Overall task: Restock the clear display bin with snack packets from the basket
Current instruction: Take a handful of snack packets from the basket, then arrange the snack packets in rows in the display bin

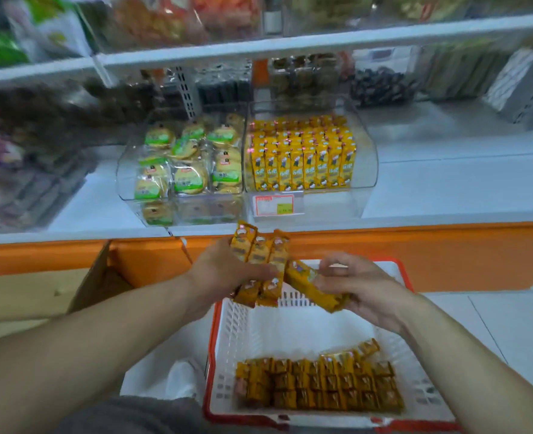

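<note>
The fingers of the left hand (227, 270) are curled round a fanned bunch of yellow foil snack packets (260, 250). The packet tops stick up past the knuckles and the lower ends show beneath the palm. The right hand (360, 286) pinches a single yellow packet (313, 285) between the thumb and bent fingers. This packet is angled toward the bunch and lies just beside it; contact between them cannot be made out.

Both hands hover above the far end of a white slatted plastic basket with a red rim (237, 324). At its near end, loose yellow packets (318, 386) lie in packed rows. A brown cardboard box (102, 277) sits to the left of the basket.

Beyond the hands is a white shelf (447, 183) with an orange front edge (447, 245). On it stands the clear plastic display bin (364, 170), with upright yellow packets (302, 158) in rows toward its back and middle. A red-and-white price label (274, 204) is on its front. A second clear bin (124, 180), just beside it on the left, holds round biscuits in green-labelled wrappers (190, 180). The higher shelves are too blurred to read.
</note>
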